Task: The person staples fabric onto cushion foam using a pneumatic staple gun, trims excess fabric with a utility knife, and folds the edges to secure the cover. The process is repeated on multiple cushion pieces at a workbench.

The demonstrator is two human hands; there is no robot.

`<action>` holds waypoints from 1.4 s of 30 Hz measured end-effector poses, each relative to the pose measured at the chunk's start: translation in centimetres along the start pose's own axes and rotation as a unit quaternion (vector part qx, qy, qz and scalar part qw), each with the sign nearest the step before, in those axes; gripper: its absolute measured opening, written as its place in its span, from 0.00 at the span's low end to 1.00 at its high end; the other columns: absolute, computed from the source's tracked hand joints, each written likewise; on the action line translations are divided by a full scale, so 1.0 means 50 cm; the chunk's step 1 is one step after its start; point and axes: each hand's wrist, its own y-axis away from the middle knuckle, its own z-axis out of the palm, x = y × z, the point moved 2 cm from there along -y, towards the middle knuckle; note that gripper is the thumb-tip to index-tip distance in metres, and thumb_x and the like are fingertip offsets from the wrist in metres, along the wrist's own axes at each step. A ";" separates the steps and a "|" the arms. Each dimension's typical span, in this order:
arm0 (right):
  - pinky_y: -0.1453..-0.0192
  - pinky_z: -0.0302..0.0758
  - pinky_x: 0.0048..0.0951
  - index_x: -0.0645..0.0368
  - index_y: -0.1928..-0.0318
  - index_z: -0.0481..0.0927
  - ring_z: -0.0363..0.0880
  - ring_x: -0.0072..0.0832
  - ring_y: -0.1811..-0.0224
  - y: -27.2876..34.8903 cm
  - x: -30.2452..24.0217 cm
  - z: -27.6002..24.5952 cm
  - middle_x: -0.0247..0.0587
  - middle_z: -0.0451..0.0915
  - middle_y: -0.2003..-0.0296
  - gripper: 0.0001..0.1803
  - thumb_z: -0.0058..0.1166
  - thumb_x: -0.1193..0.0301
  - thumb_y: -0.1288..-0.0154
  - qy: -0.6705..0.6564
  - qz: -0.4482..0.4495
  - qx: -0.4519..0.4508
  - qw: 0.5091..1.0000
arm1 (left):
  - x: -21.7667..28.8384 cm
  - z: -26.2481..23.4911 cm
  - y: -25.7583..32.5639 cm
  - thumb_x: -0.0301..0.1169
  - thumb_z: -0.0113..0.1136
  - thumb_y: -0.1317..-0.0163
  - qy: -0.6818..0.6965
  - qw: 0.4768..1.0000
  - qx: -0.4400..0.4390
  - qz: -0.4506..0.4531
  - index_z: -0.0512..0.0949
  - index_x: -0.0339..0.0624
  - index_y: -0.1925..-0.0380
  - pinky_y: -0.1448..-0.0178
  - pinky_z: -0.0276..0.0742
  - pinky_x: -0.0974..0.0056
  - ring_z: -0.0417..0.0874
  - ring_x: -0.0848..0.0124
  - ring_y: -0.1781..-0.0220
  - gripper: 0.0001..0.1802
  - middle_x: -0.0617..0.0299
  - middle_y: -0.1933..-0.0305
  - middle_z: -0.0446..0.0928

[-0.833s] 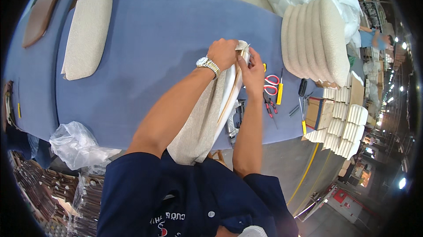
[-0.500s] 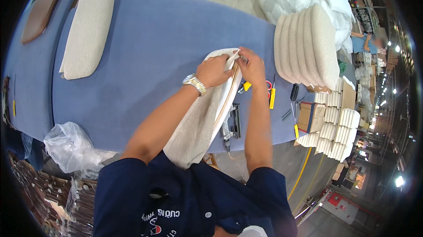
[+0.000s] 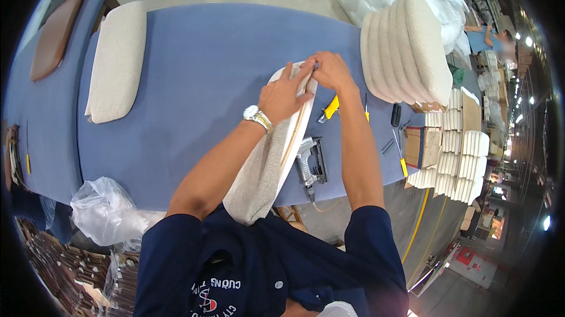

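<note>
A long seat cushion (image 3: 259, 173) stands on its edge, its near end against my body. Beige fabric covers its left side, and white padding with a thin brown strip shows along its right. My left hand (image 3: 284, 94), with a metal watch at the wrist, grips the cushion's upper part, fingers over the fabric edge and thumb on the strip side. At the far tip, the fingers of my right hand (image 3: 331, 71) pinch the fabric cover. Right of the cushion lie a grey staple gun (image 3: 306, 163) with a hose and a yellow-handled cutting tool (image 3: 331, 108).
Several beige cushions (image 3: 406, 52) stand stacked at the blue table's (image 3: 194, 64) right end. Another beige cushion (image 3: 118, 61) lies left, a brown one (image 3: 57, 37) beyond. Screwdrivers (image 3: 396, 115) lie near a box (image 3: 422, 146). A plastic bag (image 3: 106, 205) hangs at the near-left edge.
My left hand has loosened its bunched fingers and spread them along the fabric edge. My right hand stays at the tip, its forearm now covering the red-handled scissors seen before.
</note>
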 end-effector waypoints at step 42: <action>0.45 0.81 0.28 0.65 0.50 0.83 0.88 0.27 0.49 -0.005 0.064 0.044 0.42 0.89 0.56 0.11 0.54 0.70 0.21 -0.405 0.031 -0.064 0.912 | -0.023 0.056 0.062 0.31 0.60 0.35 0.008 0.992 0.110 0.057 0.75 0.59 0.31 0.54 0.84 0.47 0.86 0.51 0.48 0.30 0.50 0.43 0.79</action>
